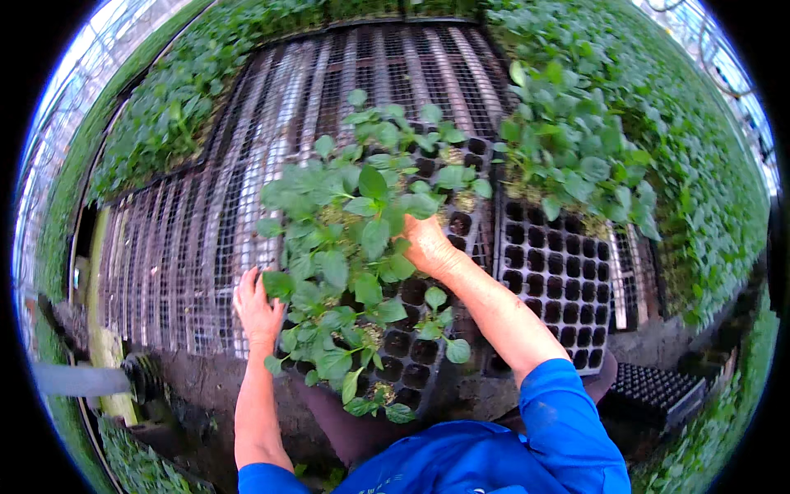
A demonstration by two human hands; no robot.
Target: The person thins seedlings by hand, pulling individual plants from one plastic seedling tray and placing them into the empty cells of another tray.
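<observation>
A black plastic cell tray (pixel 415 352) of leafy green seedlings (pixel 336 265) lies before me on wire mesh. Several of its cells, mostly along the right side, hold no plant. My left hand (pixel 256 309) is at the tray's left edge, fingers apart, with leaves beside the thumb. I cannot see whether it touches the rim. My right hand (pixel 426 244) reaches into the foliage near the tray's middle. Leaves cover its fingertips, so whatever they pinch or touch is hidden. A small seedling (pixel 435 330) leans over bare cells below my right wrist.
To the right, a second cell tray (pixel 552 287) has bare cells in front and dense seedlings (pixel 574 148) behind. The slatted mesh bench (pixel 173 272) extends left and back. A stack of black trays (pixel 657 392) sits low at right. A grey pipe (pixel 83 380) juts in at left.
</observation>
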